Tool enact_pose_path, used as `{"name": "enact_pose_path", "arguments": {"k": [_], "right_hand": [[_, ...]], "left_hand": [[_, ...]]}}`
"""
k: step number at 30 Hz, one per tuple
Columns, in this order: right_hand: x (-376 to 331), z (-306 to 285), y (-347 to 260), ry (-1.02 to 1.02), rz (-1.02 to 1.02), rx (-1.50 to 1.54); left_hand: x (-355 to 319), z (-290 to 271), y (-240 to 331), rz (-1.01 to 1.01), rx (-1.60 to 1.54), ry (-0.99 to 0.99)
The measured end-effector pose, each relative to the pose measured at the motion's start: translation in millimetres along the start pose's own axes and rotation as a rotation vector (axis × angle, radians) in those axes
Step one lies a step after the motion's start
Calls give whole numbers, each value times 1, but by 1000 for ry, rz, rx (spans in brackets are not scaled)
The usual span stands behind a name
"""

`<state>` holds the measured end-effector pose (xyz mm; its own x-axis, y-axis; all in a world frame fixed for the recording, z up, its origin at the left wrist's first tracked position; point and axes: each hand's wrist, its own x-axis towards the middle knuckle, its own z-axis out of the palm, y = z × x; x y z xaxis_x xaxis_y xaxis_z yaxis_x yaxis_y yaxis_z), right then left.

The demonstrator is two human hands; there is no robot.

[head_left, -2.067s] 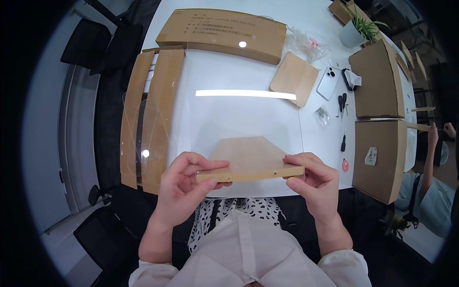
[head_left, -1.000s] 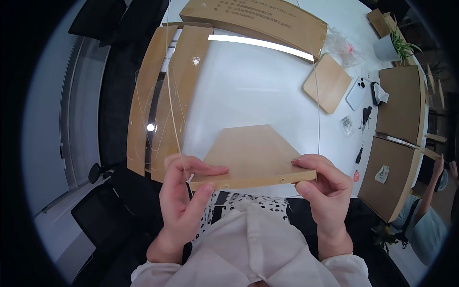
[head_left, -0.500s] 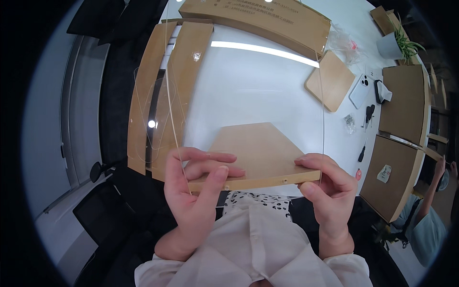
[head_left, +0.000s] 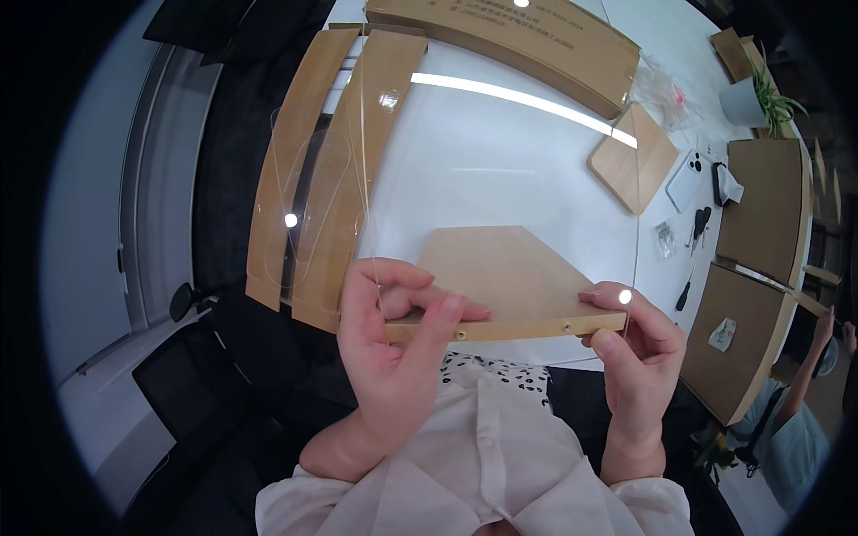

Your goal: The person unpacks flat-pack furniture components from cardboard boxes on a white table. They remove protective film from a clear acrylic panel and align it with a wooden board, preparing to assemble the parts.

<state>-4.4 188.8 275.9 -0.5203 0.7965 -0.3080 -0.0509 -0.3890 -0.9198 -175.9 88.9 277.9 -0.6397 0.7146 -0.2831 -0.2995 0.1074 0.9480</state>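
A pale wooden board (head_left: pixel 514 268), narrower at its far side, is held level in front of me. Its near edge faces me and shows two small holes with metal rims. My left hand (head_left: pixel 389 357) is closed on the board's left end, fingers over the top and thumb against the near edge. My right hand (head_left: pixel 642 353) pinches the right corner, fingertips above and thumb below. Thin straight lines run up from both ends of the board, like the edges of a large clear sheet (head_left: pixel 366 143); how it meets the board is hidden by my hands.
Long cardboard pieces (head_left: pixel 308 161) lie at the left, with a long carton (head_left: pixel 509 45) at the back. Toward the right are a square wooden board (head_left: pixel 633 161), a phone (head_left: pixel 686 181), screwdrivers (head_left: pixel 699 223), a small plastic bag (head_left: pixel 664 239), an open cardboard box (head_left: pixel 760 210) and a potted plant (head_left: pixel 749 100). Another person (head_left: pixel 791 438) stands far right.
The whole view has shifted, so most things sit farther right in the picture. The board appears slightly higher and my left thumb a little farther along its edge. Both hands keep their hold.
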Motion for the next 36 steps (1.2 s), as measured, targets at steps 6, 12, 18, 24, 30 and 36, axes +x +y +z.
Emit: {"name": "enact_pose_path", "arguments": {"k": [6, 12, 18, 24, 30, 36], "right_hand": [[3, 1, -5, 29, -60, -272], [9, 3, 4, -27, -166, -169], [9, 4, 11, -23, -150, -73], [6, 5, 12, -20, -165, -67], [6, 4, 16, -24, -185, -24], [9, 6, 13, -59, -136, 37]], "left_hand": [[2, -2, -2, 16, 7, -8], [0, 1, 1, 3, 15, 15], [-1, 1, 1, 10, 25, 22], [-3, 2, 0, 23, 64, 40], [-2, -2, 0, 16, 65, -8], [0, -1, 0, 18, 83, -9]]}}
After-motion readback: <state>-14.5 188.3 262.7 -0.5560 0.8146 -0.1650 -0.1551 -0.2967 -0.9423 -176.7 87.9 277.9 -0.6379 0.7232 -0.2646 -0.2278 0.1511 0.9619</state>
